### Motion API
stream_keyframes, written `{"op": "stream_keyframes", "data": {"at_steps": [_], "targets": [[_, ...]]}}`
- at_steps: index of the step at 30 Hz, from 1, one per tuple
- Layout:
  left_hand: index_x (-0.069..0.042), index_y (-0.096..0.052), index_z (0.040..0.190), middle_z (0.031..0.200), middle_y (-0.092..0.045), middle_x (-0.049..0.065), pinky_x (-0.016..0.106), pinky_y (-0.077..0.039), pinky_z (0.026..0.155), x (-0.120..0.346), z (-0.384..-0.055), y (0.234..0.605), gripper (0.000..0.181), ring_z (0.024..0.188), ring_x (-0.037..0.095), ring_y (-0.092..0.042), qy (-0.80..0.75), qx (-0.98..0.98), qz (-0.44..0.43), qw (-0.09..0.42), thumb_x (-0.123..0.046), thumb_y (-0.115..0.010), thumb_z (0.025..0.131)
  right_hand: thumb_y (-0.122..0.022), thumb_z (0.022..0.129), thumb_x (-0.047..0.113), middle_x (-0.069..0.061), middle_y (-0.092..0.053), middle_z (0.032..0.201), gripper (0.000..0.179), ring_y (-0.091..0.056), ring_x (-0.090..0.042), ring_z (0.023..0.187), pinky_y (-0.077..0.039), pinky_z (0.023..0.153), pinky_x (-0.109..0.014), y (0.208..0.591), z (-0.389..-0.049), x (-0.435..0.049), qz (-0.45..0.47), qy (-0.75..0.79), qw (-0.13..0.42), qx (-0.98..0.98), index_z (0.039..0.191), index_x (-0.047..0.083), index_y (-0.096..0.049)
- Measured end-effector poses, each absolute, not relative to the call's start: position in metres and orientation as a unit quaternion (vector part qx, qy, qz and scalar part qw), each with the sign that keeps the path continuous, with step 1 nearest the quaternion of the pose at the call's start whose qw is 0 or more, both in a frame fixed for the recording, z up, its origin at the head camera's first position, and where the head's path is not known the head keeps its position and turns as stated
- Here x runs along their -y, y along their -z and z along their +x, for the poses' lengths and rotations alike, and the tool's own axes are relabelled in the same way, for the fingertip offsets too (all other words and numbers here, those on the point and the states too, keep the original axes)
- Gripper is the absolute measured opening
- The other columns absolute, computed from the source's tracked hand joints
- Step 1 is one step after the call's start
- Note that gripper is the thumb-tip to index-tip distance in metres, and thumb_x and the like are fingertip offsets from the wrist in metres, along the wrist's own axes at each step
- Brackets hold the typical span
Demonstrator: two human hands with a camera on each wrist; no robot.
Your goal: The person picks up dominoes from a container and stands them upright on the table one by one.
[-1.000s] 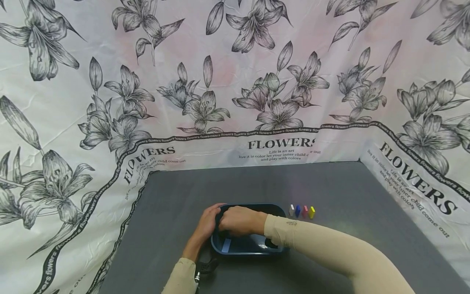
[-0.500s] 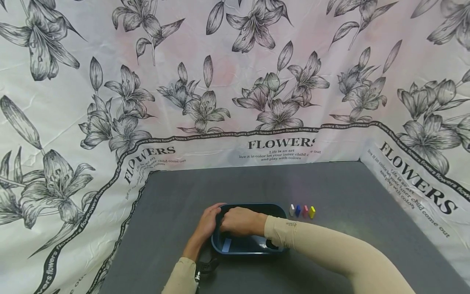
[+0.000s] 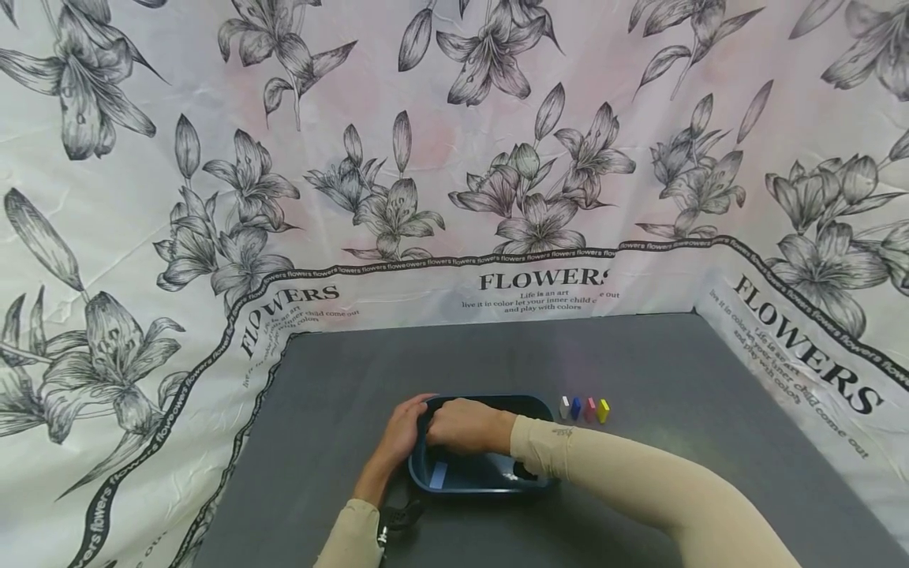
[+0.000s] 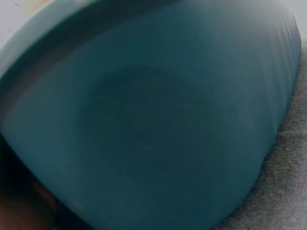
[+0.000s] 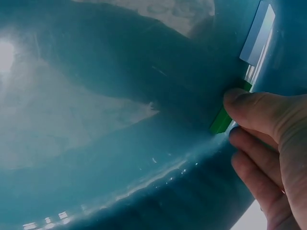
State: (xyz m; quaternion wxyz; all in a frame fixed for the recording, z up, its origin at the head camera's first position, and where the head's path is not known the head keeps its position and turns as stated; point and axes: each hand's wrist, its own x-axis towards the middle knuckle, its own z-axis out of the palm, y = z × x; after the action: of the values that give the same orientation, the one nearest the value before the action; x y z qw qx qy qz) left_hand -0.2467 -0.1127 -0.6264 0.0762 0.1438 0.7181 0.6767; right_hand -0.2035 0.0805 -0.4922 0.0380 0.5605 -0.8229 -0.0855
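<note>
A dark blue-green plastic basin (image 3: 490, 492) with rounded corners sits on the grey table. My left hand (image 3: 402, 430) grips its left end at the rim; in the left wrist view the outer wall (image 4: 158, 124) fills most of the picture. My right hand (image 3: 469, 427) reaches down inside the basin. Between its thumb and fingers it pinches a small green block (image 5: 222, 120), low against the basin's inner edge. Just beyond the green block lies a pale block (image 5: 259, 33) on the basin floor, also visible in the head view.
White (image 3: 564, 407), blue (image 3: 576, 408), pink (image 3: 590, 409) and yellow (image 3: 603, 410) blocks stand in a row on the table right of the basin. A floral cloth (image 3: 426, 292) surrounds the table's back and sides. My right forearm (image 3: 632, 465) crosses the basin's right end.
Both hands and the basin hold almost the same place. The head view has tilted very slightly, and the block row is unchanged.
</note>
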Motion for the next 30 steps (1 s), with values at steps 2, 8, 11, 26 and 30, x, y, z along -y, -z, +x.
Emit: {"op": "stream_keyframes", "data": {"at_steps": [2,8,11,26,30], "targets": [[-0.015,-0.077,0.134,0.124,-0.079,0.005,0.025,-0.056,0.092,0.113,-0.249,0.632,0.039,0.11,0.018,-0.072,-0.682,-0.714,0.138,0.081,-0.026,-0.047,0.111,-0.08,0.095,0.011,0.012,-0.079,0.092,0.019,-0.074,-0.007,0.082,-0.062,0.075,-0.028,0.493,-0.203,-0.08,0.56,0.086,0.035,0.824,0.101,0.028,-0.084],[-0.002,-0.074,0.136,0.122,-0.078,0.013,0.028,-0.058,0.091,0.11,-0.223,0.594,0.043,0.106,0.019,-0.071,-0.678,-0.711,0.177,0.06,-0.022,-0.044,0.111,-0.079,0.097,0.012,0.013,-0.078,0.089,0.019,-0.071,-0.005,0.078,-0.061,0.072,-0.026,0.494,-0.201,-0.079,0.555,0.093,0.029,0.826,0.099,0.03,-0.084],[0.003,-0.071,0.137,0.121,-0.077,0.013,0.025,-0.057,0.088,0.105,-0.213,0.577,0.045,0.102,0.013,-0.07,-0.68,-0.711,0.166,0.068,-0.019,-0.042,0.11,-0.079,0.097,0.014,0.013,-0.079,0.09,0.017,-0.072,-0.005,0.079,-0.061,0.071,-0.026,0.494,-0.2,-0.079,0.556,0.098,0.039,0.824,0.098,0.031,-0.083],[0.002,-0.071,0.137,0.121,-0.077,0.015,0.028,-0.059,0.087,0.107,-0.214,0.578,0.047,0.1,0.015,-0.071,-0.686,-0.697,0.198,0.066,-0.021,-0.041,0.111,-0.077,0.1,0.016,0.012,-0.08,0.095,0.017,-0.075,-0.008,0.084,-0.063,0.075,-0.03,0.484,-0.198,-0.082,0.547,0.096,0.023,0.831,0.104,0.031,-0.083],[0.013,-0.065,0.14,0.123,-0.074,0.024,0.027,-0.058,0.087,0.101,-0.202,0.556,0.047,0.097,0.016,-0.07,-0.694,-0.7,0.137,0.092,-0.011,-0.036,0.111,-0.076,0.101,0.016,0.013,-0.08,0.096,0.016,-0.075,-0.008,0.085,-0.063,0.077,-0.03,0.477,-0.198,-0.085,0.546,0.087,0.01,0.833,0.105,0.03,-0.083]]}}
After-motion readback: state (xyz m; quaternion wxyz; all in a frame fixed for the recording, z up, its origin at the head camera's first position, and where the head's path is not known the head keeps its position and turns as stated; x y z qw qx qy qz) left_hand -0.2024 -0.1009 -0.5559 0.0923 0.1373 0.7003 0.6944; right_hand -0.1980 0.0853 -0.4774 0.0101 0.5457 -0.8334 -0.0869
